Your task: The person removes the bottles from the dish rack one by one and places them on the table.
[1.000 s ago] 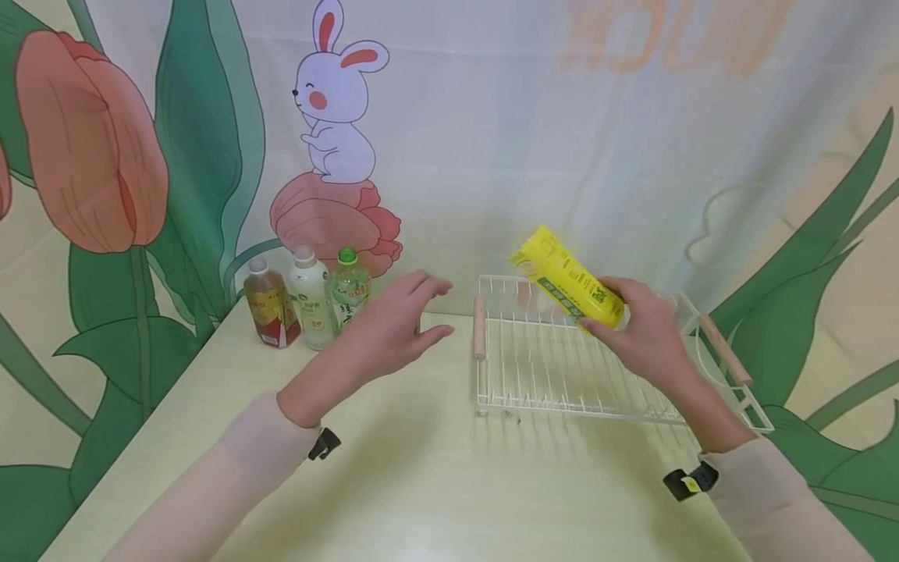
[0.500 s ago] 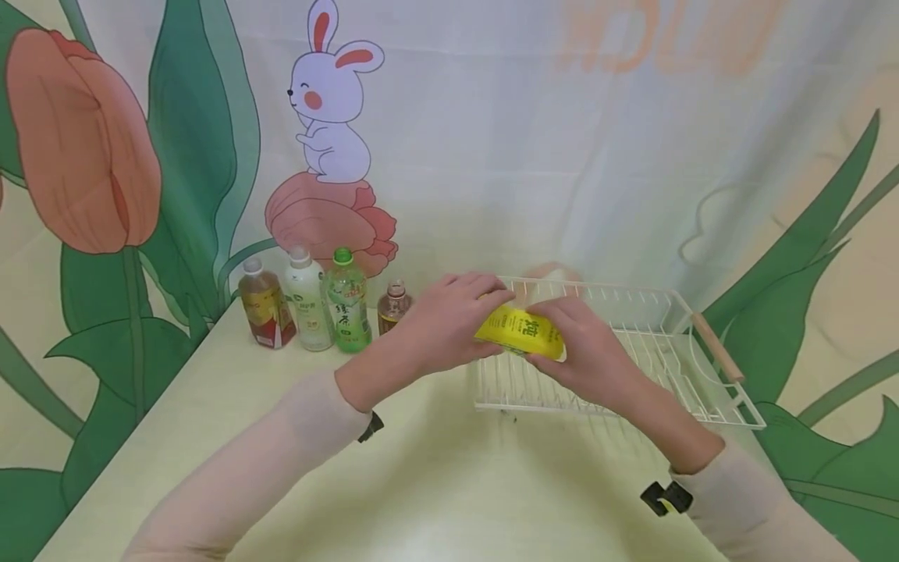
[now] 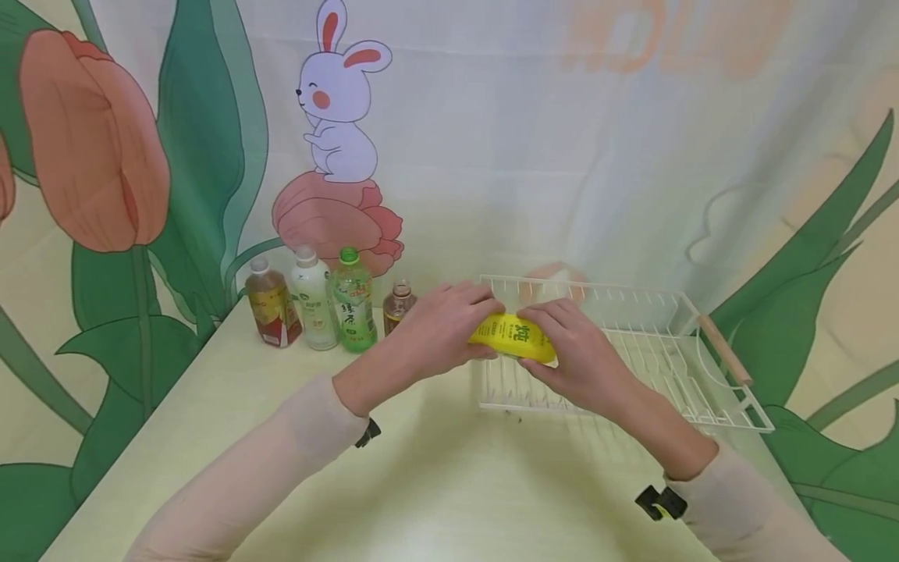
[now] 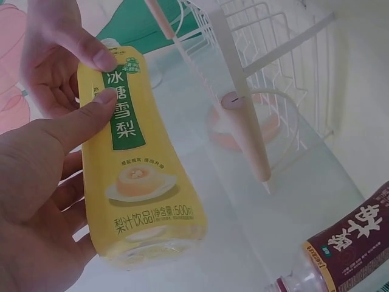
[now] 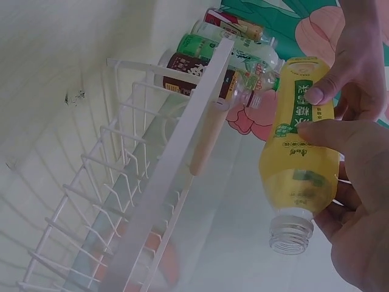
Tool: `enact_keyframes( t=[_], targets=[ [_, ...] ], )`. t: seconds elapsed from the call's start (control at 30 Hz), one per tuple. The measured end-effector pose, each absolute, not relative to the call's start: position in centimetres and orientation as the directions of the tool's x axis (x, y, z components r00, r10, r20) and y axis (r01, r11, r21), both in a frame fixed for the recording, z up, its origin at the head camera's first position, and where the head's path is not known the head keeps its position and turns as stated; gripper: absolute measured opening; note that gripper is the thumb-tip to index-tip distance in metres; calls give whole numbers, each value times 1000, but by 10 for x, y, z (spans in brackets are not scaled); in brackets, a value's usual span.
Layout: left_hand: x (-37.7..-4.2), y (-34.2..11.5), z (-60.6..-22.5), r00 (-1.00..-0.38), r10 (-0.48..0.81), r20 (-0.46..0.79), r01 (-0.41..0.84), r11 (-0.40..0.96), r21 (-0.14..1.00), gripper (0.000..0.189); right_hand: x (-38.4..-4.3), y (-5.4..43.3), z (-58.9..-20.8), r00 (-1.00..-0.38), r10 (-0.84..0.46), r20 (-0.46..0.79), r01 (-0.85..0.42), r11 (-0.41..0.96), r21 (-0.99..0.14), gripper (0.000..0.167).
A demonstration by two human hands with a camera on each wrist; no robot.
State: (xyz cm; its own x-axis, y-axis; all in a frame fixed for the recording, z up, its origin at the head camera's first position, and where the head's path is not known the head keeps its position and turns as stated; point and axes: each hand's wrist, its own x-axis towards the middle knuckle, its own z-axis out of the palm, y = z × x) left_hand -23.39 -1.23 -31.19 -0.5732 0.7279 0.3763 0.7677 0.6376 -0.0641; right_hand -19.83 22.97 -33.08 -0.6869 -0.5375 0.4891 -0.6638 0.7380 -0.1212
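Both hands hold a yellow-labelled drink bottle (image 3: pixel 516 337) above the left part of the white wire rack. My left hand (image 3: pixel 442 332) grips its base end; my right hand (image 3: pixel 579 347) grips it near the neck end. In the left wrist view, the bottle (image 4: pixel 146 176) shows a green panel and a pear picture on its label, with both thumbs pressing the front. The right wrist view shows the bottle (image 5: pixel 298 176) with a clear, threaded neck and no cap on it. Some fingers are hidden behind the bottle.
The white wire rack (image 3: pixel 632 414) with wooden handles (image 3: pixel 723 349) stands on the table. Left of it is a row of bottles: amber (image 3: pixel 272 304), white (image 3: pixel 314 300), green (image 3: pixel 353 300) and a dark-labelled one (image 3: pixel 398 304), partly behind my left hand. A printed curtain (image 3: pixel 463 156) hangs behind.
My right hand has brought the yellow bottle left and down from above the rack's middle. My left hand has moved right and taken hold of its other end. Both hands barely shift in the last half second.
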Motion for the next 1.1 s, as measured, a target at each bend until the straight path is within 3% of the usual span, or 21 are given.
enact_keyframes(
  t=[0.53,0.73,0.9,1.1],
  targets=[
    [-236,-9,-319,-630,688,360,734,679,-13,52,-204,226,-339,-644,-562,518,-681,731,-53,68],
    [-240,-12,-320,-688,647,327,704,705,85,56,-203,232,-339,-619,-558,552,-695,717,-56,74],
    [-251,-23,-334,-738,588,331,664,720,201,57,-199,246,-336,-673,-493,551,-651,749,-125,75],
    [-273,-39,-358,-771,476,422,630,663,404,59,-193,270,-338,-769,-391,505,-567,782,-259,69]
  ],
)
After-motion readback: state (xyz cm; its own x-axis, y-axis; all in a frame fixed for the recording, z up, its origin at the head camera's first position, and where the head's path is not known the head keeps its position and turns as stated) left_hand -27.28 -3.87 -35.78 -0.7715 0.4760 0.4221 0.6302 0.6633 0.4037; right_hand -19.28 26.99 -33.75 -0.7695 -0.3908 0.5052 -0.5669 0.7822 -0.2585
